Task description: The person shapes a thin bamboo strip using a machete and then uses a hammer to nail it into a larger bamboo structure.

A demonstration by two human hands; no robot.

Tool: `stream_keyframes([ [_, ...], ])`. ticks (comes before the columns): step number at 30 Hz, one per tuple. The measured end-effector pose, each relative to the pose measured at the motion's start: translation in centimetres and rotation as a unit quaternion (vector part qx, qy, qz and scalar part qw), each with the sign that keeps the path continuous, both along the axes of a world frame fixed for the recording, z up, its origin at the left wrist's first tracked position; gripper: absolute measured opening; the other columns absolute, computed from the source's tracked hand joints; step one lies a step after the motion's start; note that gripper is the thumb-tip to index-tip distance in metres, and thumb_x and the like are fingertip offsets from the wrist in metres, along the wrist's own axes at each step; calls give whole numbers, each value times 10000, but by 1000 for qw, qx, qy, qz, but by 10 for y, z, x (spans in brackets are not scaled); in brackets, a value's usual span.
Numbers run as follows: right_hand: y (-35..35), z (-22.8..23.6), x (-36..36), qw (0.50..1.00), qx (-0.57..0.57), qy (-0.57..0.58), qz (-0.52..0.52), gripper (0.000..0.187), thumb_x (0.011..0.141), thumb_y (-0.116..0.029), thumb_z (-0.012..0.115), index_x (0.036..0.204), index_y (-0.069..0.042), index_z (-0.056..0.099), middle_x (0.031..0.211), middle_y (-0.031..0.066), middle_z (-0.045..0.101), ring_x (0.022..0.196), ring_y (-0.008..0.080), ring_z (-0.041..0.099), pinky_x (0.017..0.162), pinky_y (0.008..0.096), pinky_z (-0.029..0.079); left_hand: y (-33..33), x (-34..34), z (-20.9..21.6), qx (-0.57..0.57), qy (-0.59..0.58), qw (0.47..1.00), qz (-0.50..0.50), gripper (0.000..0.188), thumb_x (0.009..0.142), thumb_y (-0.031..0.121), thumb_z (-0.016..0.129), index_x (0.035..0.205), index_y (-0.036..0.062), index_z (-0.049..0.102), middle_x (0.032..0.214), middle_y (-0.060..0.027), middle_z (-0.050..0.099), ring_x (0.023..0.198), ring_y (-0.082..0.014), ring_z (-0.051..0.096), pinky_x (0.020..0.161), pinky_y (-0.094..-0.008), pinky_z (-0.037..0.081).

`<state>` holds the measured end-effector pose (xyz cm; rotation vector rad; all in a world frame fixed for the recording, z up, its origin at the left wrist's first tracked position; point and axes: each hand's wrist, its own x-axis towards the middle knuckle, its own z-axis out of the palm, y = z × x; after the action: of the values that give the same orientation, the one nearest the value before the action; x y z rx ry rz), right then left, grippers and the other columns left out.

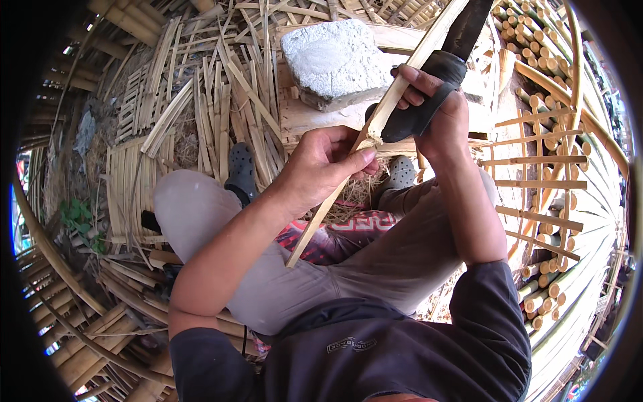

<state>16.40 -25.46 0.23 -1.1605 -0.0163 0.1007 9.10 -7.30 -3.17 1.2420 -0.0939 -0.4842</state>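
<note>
A long pale bamboo strip (313, 236) slants from above my lap up to the top edge of the view. Near its lower part my left hand (313, 164) is closed around it, thumb laid along its face. My right hand (439, 110) grips a large knife (469, 30) with a dark blade pointing up and away, its grip area covered in black material. Fingertips of that hand lie close against the strip. At the strip's middle, just beyond my left thumb, a rough, splintered spot shows. Part of the knife's handle is hidden by my fingers.
Ahead, a whitish stone block (335, 60) rests on a wooden board (305, 124). Split bamboo strips (221, 110) litter the ground at left. Stacked bamboo poles (549, 298) and a slatted bamboo frame (536, 184) stand at right. Below my arms are my bent legs.
</note>
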Motion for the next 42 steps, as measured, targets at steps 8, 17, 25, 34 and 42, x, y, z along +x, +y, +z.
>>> stream_keyframes([
  [8, -5, -1, 3, 1000, 10, -3, -9, 228, 893, -79, 677, 1007, 119, 668, 649, -20, 493, 605, 85, 460, 631, 251, 400, -10, -8, -2, 103, -4, 994, -19, 194, 967, 139, 690, 1064, -26, 656, 954, -71, 697, 899, -126, 677, 839, -277, 551],
  [17, -8, -6, 7, 1000, 10, 0, -6, 181, 869, -67, 694, 948, 96, 682, 665, 11, 532, 610, 112, 504, 610, 268, 433, -15, -15, -7, 103, -94, 988, 66, 208, 947, 119, 714, 1065, -40, 650, 983, -63, 696, 924, -99, 640, 839, -260, 515],
  [25, -2, -2, 5, 1000, -4, 13, -18, 222, 881, -94, 690, 976, 106, 680, 634, -25, 482, 606, 93, 460, 631, 247, 395, -13, -14, -7, 117, -99, 982, 107, 207, 949, 102, 710, 1047, -77, 681, 981, -93, 716, 916, -90, 643, 826, -252, 522],
  [34, -3, -4, 5, 1000, -7, 11, -9, 233, 882, -96, 689, 987, 111, 681, 620, -34, 468, 604, 92, 458, 633, 247, 392, -9, -12, -5, 116, -84, 987, 76, 174, 958, 76, 690, 1033, -82, 682, 928, -51, 692, 854, -50, 588, 740, -242, 491],
  [42, -5, -7, 7, 1000, -1, 7, -5, 244, 887, -98, 680, 996, 120, 679, 626, -28, 468, 611, 99, 456, 635, 251, 390, -8, -11, -8, 106, -84, 989, 65, 187, 955, 78, 693, 1079, -60, 673, 941, -20, 667, 851, -50, 573, 769, -235, 486],
])
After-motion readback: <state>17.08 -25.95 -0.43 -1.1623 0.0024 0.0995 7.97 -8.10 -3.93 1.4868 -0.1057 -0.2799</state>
